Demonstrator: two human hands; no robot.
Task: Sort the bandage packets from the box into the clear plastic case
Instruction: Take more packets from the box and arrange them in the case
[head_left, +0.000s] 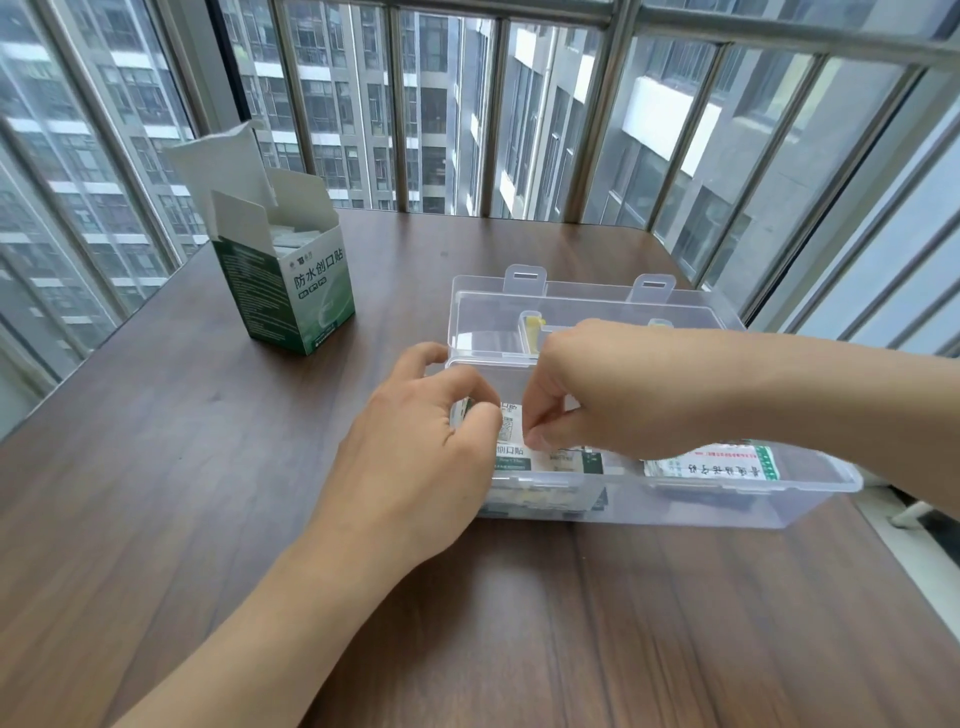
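Right now both hands work inside the left end of the clear plastic case (810, 488) on the worktop (208, 467): the left hand (415, 452) and right hand (597, 400) each pinch the bandage packets (519, 441) between them, standing roughly upright. Directly below lies the settled stack, so the move is straight down. Further packets sit in the box (291, 280), well apart, nearer the left hand.

One open green-and-white box (291, 270) stands on one wooden table (208, 467). One clear plastic case (675, 499) lies open, with two latch tabs on its lid. Two hands reach in; the packets inside overlap beyond counting.
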